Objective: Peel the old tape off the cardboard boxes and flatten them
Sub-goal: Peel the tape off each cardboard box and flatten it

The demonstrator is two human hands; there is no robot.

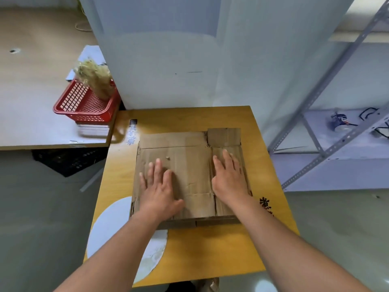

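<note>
Both hands, left (159, 187) and right (228, 178), are pressing flat-fingered, apart, on the collapsed cardboard box (189, 165); flattening seems nearly finished, setting it aside likely next.

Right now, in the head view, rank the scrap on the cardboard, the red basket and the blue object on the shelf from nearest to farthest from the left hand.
1. Scrap: on the cardboard, just ahead of the left hand.
2. Red basket: back left, on the side table.
3. Blue object: far right, on the shelf.
</note>
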